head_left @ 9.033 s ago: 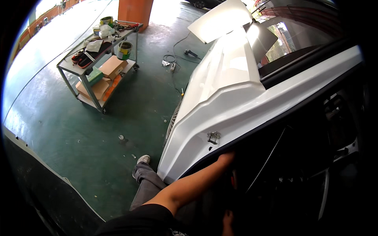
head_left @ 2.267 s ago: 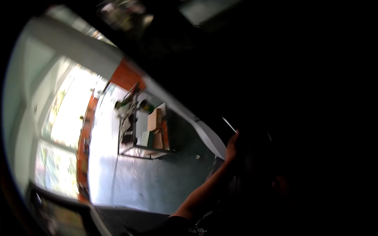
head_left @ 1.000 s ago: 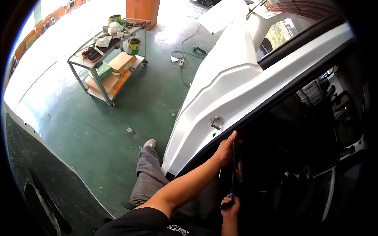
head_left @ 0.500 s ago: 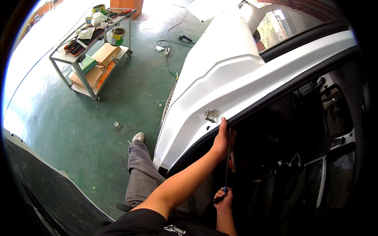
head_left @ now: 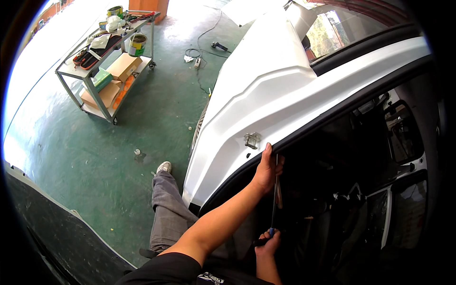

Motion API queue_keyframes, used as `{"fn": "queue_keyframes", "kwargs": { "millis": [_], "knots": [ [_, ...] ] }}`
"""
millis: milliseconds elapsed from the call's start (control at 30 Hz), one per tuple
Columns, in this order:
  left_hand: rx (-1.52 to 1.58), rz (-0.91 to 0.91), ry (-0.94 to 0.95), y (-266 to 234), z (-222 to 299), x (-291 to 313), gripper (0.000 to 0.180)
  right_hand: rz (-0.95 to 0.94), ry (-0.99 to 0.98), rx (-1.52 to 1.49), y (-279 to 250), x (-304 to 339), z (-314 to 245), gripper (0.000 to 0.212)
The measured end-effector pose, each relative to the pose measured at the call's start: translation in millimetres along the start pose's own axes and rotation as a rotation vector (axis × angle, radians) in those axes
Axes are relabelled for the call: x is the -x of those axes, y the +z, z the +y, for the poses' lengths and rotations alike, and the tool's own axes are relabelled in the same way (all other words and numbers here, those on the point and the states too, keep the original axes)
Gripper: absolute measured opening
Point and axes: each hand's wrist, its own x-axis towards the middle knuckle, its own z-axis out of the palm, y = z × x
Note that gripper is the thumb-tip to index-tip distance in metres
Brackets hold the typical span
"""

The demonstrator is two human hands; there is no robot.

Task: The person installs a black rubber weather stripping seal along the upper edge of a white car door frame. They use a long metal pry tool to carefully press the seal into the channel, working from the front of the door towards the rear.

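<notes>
My right hand (head_left: 270,242) is closed round the black and blue handle of a long screwdriver (head_left: 274,202), low inside the car's door opening. Its thin dark shaft runs up to my left hand (head_left: 267,171). That hand is closed at the white door frame's edge, thumb up against the black rubber seal (head_left: 290,137) and fingers curled inward behind the shaft. Below those fingers hangs a slim reddish-brown tool (head_left: 280,195), its exact kind unclear. Where the shaft's tip meets the frame is hidden. A metal door striker (head_left: 251,140) sits on the white frame beside my thumb.
A grey cart (head_left: 90,97) at the upper left carries paint cans, tool cases and cardboard boxes. A corded power tool (head_left: 220,46) and cables lie on the green floor. A dark panel (head_left: 52,213) fills the lower left. The car's interior (head_left: 327,228) is dark.
The view has shifted slightly. My right hand and the screwdriver handle have turned a little and moved slightly left, while my left hand keeps its place at the frame edge.
</notes>
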Motion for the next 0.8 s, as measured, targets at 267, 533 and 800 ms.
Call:
{"fn": "queue_keyframes", "kwargs": {
  "millis": [267, 533, 800],
  "knots": [
    [0.150, -0.080, 0.024, 9.0, 3.6, 0.3, 0.067, -0.608, 0.387, -0.359, -31.6, 11.8, -33.0, 0.035],
    [0.170, -0.094, 0.032, 6.5, 5.5, 0.6, 0.067, -0.756, 0.286, -0.117, -53.7, -4.1, -26.1, 0.040],
    [0.174, -0.142, 0.031, 6.5, 1.5, -0.9, 0.072, -0.809, 0.351, -0.244, -44.1, 7.3, -35.3, 0.040]
  ]
}}
